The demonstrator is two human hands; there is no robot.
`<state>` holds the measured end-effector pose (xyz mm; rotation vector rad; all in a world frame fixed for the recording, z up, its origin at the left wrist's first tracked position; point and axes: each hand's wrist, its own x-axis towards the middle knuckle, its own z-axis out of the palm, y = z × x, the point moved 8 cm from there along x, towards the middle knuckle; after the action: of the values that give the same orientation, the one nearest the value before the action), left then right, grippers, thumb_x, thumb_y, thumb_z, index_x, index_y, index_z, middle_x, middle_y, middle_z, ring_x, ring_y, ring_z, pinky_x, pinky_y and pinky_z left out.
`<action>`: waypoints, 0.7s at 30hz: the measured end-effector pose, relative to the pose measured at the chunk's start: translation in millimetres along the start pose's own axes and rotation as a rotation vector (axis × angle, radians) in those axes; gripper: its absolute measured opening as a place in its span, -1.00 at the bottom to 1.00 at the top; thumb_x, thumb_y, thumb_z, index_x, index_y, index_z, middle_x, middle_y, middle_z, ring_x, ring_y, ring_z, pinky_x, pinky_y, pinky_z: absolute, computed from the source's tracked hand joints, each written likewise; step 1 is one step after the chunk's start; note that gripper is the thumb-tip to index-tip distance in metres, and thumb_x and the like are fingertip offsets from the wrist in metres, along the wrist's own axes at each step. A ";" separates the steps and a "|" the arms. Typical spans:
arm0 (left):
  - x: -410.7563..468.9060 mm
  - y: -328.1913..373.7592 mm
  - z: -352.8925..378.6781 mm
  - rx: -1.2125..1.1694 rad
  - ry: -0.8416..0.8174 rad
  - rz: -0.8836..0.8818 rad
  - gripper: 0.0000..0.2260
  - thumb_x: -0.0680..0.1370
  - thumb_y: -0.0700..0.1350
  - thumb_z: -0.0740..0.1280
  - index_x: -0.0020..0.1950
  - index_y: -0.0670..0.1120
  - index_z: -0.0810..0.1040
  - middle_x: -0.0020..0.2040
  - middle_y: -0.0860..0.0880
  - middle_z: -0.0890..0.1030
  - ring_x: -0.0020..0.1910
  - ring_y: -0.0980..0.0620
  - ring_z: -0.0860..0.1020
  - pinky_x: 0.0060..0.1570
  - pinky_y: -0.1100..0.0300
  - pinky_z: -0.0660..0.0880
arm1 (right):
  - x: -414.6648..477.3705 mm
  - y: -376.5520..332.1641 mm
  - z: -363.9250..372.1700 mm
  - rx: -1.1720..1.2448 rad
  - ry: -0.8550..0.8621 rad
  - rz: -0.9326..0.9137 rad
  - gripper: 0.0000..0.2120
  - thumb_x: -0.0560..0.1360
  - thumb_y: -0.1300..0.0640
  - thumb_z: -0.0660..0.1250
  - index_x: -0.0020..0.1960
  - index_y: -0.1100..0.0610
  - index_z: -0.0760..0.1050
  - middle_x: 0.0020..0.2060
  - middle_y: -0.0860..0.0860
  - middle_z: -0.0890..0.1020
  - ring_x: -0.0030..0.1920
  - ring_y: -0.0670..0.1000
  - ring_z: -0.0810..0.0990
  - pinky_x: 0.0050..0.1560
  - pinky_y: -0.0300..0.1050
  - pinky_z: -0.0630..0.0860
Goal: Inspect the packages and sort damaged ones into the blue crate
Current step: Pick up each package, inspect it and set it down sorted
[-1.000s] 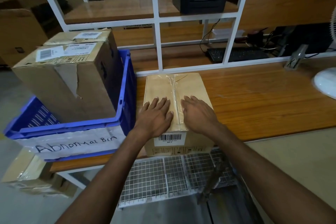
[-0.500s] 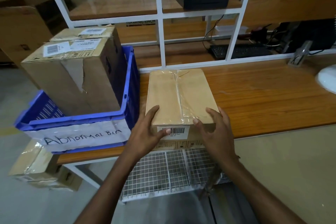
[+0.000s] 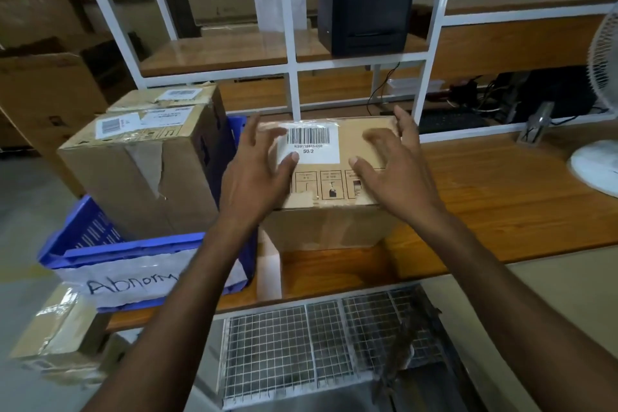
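A brown cardboard box (image 3: pixel 329 227) stands on the wooden table (image 3: pixel 501 201), its white barcode label (image 3: pixel 312 144) facing up. My left hand (image 3: pixel 257 177) grips the box's left side, thumb on the label. My right hand (image 3: pixel 394 174) grips the right side, fingers over the far edge. Both hands are motion-blurred. To the left sits the blue crate (image 3: pixel 133 244), marked "Abnormal Bin", with a torn cardboard box (image 3: pixel 140 184) inside and a second box (image 3: pixel 167 97) behind that one.
A white shelf frame (image 3: pixel 294 70) rises behind the table, holding a black printer (image 3: pixel 364 23). A keyboard (image 3: pixel 451 120) lies behind it. A white fan (image 3: pixel 598 160) stands at the right edge. A wire rack (image 3: pixel 317 344) sits below the table, a taped box (image 3: pixel 60 344) on the floor at left.
The box has been tipped up onto another side, so its barcode end now faces up. My hands moved from lying flat on top to gripping both sides.
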<state>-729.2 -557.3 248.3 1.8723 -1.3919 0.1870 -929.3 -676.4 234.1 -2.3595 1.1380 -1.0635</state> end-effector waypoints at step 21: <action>-16.8 18.7 44.5 0.320 -0.231 0.161 -0.25 0.54 0.53 -0.06 0.64 0.19 0.22 0.69 0.08 0.06 0.67 0.00 -0.04 0.50 -0.46 0.04 | -20.7 -9.4 26.2 -0.299 0.002 -0.121 -0.45 0.67 -0.30 -0.01 0.58 -0.13 0.33 0.65 0.02 0.19 0.66 0.08 0.02 0.61 0.18 -0.03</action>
<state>-766.0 -575.7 218.1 2.0922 -1.7572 0.2958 -913.4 -655.5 211.5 -2.6880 1.2433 -0.9926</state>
